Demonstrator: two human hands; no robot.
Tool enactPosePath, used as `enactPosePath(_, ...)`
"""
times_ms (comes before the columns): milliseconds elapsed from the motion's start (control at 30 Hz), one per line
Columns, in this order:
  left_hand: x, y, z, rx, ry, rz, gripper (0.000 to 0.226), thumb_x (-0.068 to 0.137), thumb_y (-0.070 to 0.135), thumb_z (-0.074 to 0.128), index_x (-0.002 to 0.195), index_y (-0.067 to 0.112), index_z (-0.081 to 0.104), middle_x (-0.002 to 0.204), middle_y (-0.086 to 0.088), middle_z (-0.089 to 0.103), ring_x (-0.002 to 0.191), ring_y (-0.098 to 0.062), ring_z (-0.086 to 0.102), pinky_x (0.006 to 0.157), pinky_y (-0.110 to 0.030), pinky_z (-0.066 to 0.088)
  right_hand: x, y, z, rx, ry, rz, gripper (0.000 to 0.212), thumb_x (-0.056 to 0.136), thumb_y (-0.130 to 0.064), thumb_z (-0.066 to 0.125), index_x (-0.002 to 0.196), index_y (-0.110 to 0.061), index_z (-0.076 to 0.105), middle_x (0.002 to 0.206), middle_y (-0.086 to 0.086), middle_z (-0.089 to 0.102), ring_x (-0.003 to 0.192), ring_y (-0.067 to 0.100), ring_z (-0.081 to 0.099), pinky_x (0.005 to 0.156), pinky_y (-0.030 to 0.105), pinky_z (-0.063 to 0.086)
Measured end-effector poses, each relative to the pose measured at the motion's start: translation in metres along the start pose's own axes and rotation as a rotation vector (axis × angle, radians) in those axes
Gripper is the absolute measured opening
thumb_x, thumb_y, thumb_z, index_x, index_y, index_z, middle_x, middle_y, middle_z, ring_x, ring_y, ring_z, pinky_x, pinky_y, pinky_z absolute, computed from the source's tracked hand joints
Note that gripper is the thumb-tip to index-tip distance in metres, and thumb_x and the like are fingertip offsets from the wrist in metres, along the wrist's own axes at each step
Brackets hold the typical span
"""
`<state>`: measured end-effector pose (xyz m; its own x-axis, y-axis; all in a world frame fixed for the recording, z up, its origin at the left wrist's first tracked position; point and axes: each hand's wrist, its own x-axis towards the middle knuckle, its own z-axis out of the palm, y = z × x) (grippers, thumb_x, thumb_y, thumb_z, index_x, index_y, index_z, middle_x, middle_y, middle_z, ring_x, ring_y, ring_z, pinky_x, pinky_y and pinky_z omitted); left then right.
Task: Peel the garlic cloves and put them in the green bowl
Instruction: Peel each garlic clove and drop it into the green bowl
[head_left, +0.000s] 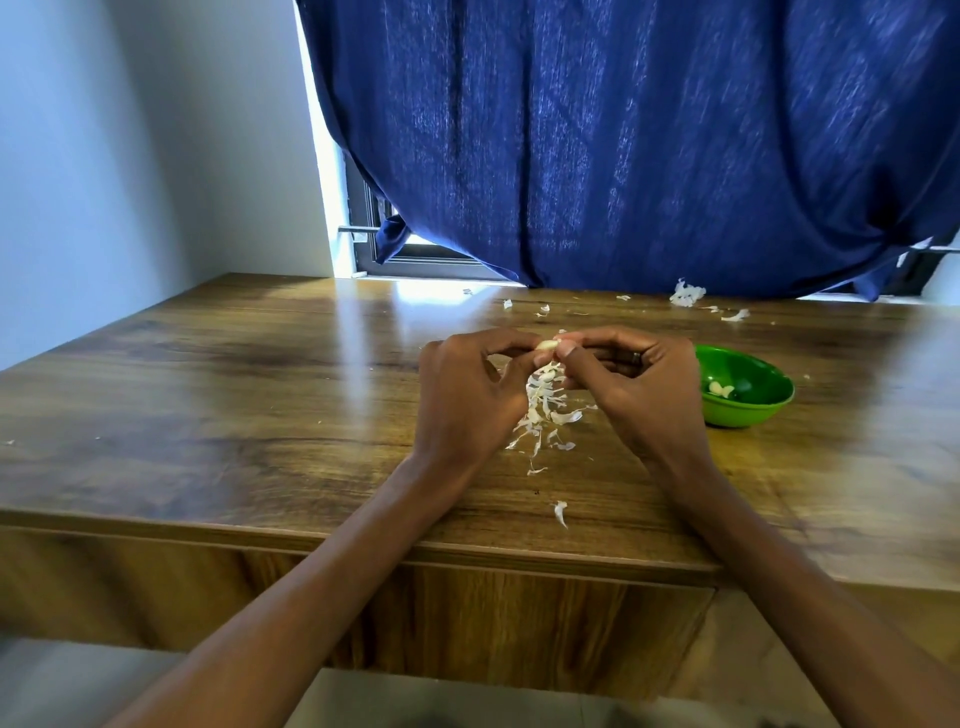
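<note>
A pale garlic clove (546, 345) is held above the wooden table (234, 415) between both hands. My left hand (467, 400) pinches it from the left, and my right hand (634, 384) pinches it from the right with curled fingers. Under the hands lies a heap of white garlic skins (543, 410). The green bowl (748, 410) stands just right of my right hand, with a few peeled cloves (722, 389) inside it.
More bits of skin (687, 295) are scattered along the table's far edge, and one scrap (560, 512) lies near the front edge. A blue curtain (623, 145) hangs behind the table. A white wall is on the left.
</note>
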<state>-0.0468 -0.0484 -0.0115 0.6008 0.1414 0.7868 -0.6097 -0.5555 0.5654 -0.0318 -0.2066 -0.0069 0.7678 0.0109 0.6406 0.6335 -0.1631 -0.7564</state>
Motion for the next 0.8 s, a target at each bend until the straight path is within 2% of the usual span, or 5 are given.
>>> enactPosePath(200,0.0008,-0.0006,-0.0021,-0.046,-0.049,-0.076,0.013,0.086,0.009,0.079,0.098,0.013,0.081,0.087,0.006,0.079,0.056,0.008,0.064,0.055,-0.014,0.050,-0.0004,-0.0015,-0.0002,-0.028,-0.029,-0.024,0.014,0.088,-0.015,0.074,0.100,-0.008,0.077,0.088,0.001,0.078,0.075,0.012,0.075,0.067,0.024,0.060)
enactPosePath(367,-0.0005,-0.0030,-0.0017,-0.023,-0.075,-0.095,0.013,0.084,0.012,0.080,0.096,0.017,0.082,0.084,0.010,0.079,0.056,0.003,0.066,0.070,-0.039,0.057,-0.0017,-0.0048,0.0008,-0.005,-0.004,-0.007,0.008,0.084,-0.007,0.075,0.089,-0.014,0.077,0.079,0.001,0.077,0.069,0.012,0.074,0.064,0.021,0.058)
enactPosePath(467,-0.0007,0.0008,-0.0019,-0.047,-0.088,-0.100,0.013,0.085,0.008,0.080,0.096,0.013,0.082,0.081,0.007,0.078,0.056,0.007,0.065,0.060,-0.014,0.050,-0.0024,-0.0055,0.0005,-0.027,-0.017,-0.029,0.007,0.086,-0.008,0.074,0.090,-0.013,0.077,0.080,-0.002,0.077,0.070,0.010,0.073,0.066,0.020,0.057)
enactPosePath(533,-0.0005,0.0023,-0.0019,-0.050,-0.084,-0.095,0.012,0.085,0.009,0.080,0.096,0.012,0.082,0.079,0.009,0.077,0.059,0.008,0.066,0.056,-0.007,0.046,-0.0029,-0.0063,-0.0001,-0.062,-0.022,-0.055,0.007,0.087,-0.011,0.074,0.090,-0.018,0.076,0.080,-0.005,0.076,0.071,0.007,0.072,0.068,0.019,0.057)
enactPosePath(800,0.0004,-0.0023,-0.0023,-0.035,-0.106,-0.082,0.014,0.084,0.011,0.081,0.097,0.016,0.082,0.082,0.007,0.079,0.069,0.004,0.071,0.068,-0.021,0.059,-0.0021,-0.0076,-0.0018,-0.106,-0.022,-0.059,0.006,0.084,-0.011,0.075,0.089,-0.016,0.076,0.079,-0.004,0.077,0.070,0.007,0.073,0.066,0.019,0.058)
